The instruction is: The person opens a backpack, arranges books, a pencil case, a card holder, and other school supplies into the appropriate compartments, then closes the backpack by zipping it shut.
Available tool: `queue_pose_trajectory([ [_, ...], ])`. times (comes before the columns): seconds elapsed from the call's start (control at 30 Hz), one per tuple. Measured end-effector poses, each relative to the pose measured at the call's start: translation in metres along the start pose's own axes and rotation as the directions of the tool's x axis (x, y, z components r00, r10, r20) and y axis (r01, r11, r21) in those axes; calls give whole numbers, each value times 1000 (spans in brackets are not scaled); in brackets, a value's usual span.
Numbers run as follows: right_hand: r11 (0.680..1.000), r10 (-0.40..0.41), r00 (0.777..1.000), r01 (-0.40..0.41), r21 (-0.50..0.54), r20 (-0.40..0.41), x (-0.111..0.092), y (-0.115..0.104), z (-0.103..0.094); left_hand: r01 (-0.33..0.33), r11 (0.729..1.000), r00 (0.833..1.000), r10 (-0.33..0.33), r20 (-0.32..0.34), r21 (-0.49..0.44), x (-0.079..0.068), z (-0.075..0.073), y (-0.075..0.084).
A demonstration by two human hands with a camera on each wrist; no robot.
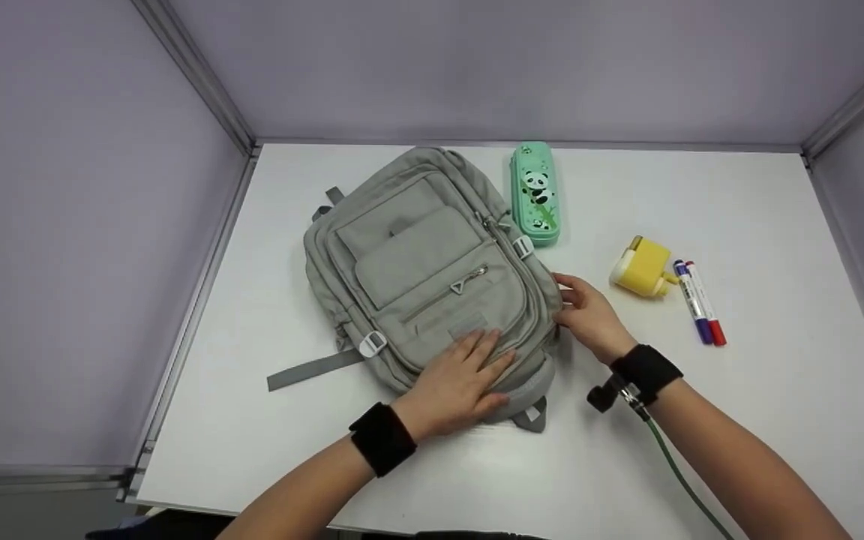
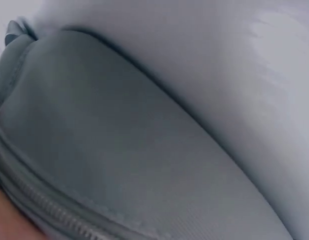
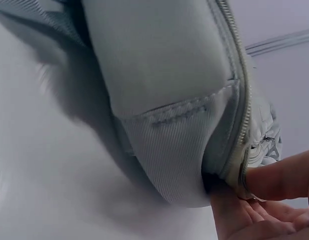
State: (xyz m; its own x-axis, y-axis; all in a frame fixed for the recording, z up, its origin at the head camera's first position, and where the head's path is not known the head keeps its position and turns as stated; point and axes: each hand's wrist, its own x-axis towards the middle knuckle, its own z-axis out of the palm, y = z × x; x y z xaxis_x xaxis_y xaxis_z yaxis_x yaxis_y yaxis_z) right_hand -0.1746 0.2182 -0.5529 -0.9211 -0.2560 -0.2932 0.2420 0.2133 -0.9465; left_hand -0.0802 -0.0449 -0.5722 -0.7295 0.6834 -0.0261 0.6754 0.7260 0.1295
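Observation:
A grey backpack [image 1: 417, 259] lies front side up and slanted on the white table. My left hand [image 1: 458, 386] rests on its lower front, fingers spread and nearly straight. At the pack's right side, my right hand [image 1: 589, 319] pinches the edge. In the right wrist view, its thumb [image 3: 282, 177] presses beside the zipper [image 3: 243, 112] while a finger goes in behind the fabric edge, its tip hidden. The left wrist view holds mostly grey pack fabric [image 2: 109, 120], with only a sliver of the left hand at the lower left.
Beyond the pack's upper right lies a mint-green panda pencil case [image 1: 535, 193]. A yellow-and-white block-shaped object [image 1: 642, 266] is to the right, next to a blue-capped marker [image 1: 693, 300] and a red-capped marker [image 1: 706, 304]. A loose strap [image 1: 316, 370] sticks out left. Grey panels surround the table [image 1: 229, 442].

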Motion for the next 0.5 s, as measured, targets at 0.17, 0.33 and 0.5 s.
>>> queue_pose_trajectory([
  [0.17, 982, -116, 993, 109, -153, -37, -5, -8, -6, 27, 996, 997, -34, -74, -89, -14, -17, -15],
  [0.33, 860, -332, 942, 280, -428, -51, -9, -28, -4, 158, 979, 938, -189, -292, -129, -47, -33, -48],
  [0.5, 653, -529, 843, 480, -586, 102, -8, -54, 21, 351, 918, 809, -396, -435, -184, -79, -38, -81],
])
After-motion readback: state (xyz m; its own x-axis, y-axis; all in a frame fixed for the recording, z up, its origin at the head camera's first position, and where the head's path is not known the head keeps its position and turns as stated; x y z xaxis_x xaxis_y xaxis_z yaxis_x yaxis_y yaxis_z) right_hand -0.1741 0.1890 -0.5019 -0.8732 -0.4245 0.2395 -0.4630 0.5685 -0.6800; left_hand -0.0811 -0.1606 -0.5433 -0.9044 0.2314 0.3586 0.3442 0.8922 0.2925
